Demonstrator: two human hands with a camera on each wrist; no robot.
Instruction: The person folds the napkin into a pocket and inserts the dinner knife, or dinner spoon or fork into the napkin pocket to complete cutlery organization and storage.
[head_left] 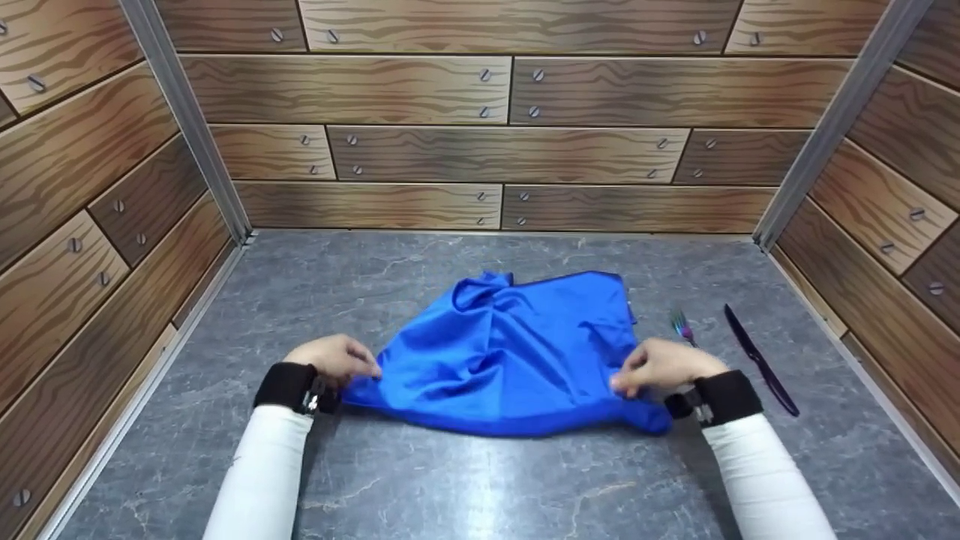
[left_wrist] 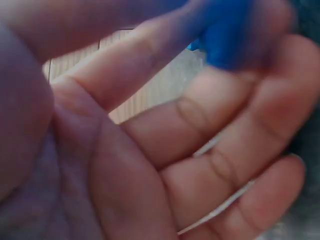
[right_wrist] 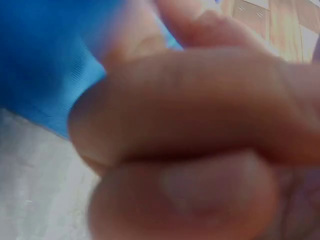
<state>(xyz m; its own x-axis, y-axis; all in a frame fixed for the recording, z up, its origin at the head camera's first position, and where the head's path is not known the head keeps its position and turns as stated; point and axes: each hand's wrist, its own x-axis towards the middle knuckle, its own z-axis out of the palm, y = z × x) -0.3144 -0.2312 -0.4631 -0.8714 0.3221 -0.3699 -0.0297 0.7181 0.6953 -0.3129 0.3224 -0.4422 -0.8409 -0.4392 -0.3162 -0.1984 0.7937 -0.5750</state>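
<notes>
A shiny blue cloth (head_left: 517,352) lies wrinkled in the middle of the grey table, its near edge bowed toward me and its far left corner bunched up. At its near left corner my left hand (head_left: 335,357) pinches the fabric between thumb and fingertips; in the left wrist view a bit of blue cloth (left_wrist: 227,37) shows at those fingertips, the other fingers loosely bent. My right hand (head_left: 664,365) pinches the cloth near its right edge, with a flap hanging below the hand. The right wrist view has curled fingers (right_wrist: 190,105) in front of the blue cloth (right_wrist: 40,65).
Right of the cloth lies a fork (head_left: 681,324) with a rainbow sheen, its handle partly hidden behind my right hand. Farther right is a dark knife (head_left: 759,358). Wood-patterned panels (head_left: 495,154) wall the grey tabletop (head_left: 480,495) at the back and both sides.
</notes>
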